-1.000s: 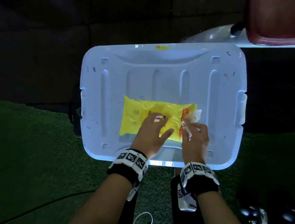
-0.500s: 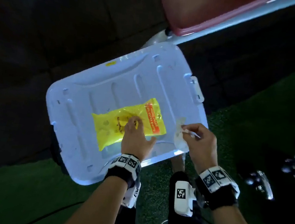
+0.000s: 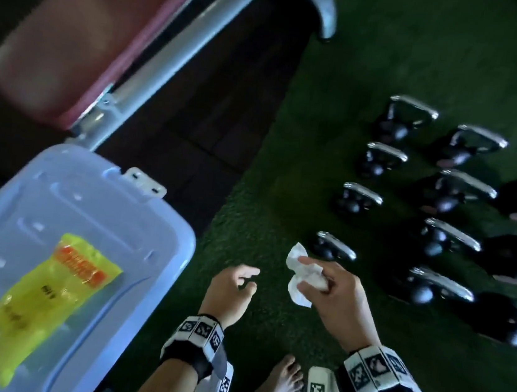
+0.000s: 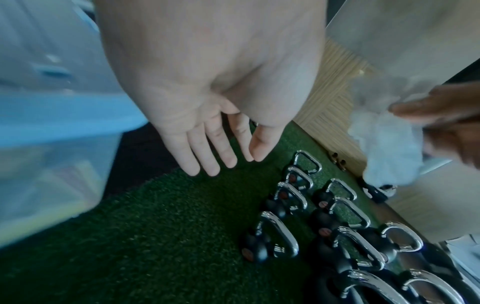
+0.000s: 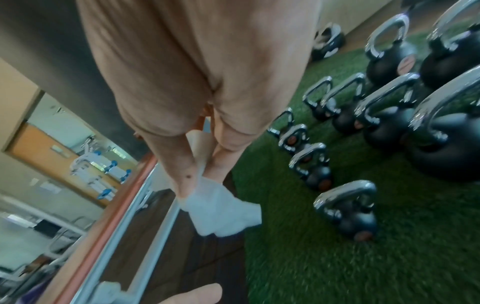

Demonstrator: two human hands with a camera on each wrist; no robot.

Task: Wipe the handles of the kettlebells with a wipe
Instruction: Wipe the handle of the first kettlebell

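My right hand (image 3: 315, 279) pinches a crumpled white wipe (image 3: 301, 276) in the air above the green turf; the wipe (image 5: 221, 214) hangs below the fingers in the right wrist view. My left hand (image 3: 240, 283) hovers just left of it, empty, with relaxed straight fingers (image 4: 207, 152). Several black kettlebells with chrome handles stand in rows on the turf to the right; the nearest small kettlebell (image 3: 330, 248) sits just beyond the wipe. In the right wrist view the closest kettlebell (image 5: 348, 209) stands right of the wipe.
A pale blue bin lid (image 3: 153, 248) at the lower left carries a yellow wipes pack (image 3: 43, 296). A red padded bench (image 3: 85, 28) with a grey frame lies behind it. My bare foot (image 3: 283, 384) is on the turf (image 3: 398, 50).
The view has swung right from the bin lid to the kettlebells. My left hand has left the yellow pack. My right hand has carried the wipe away from the lid toward the kettlebells.
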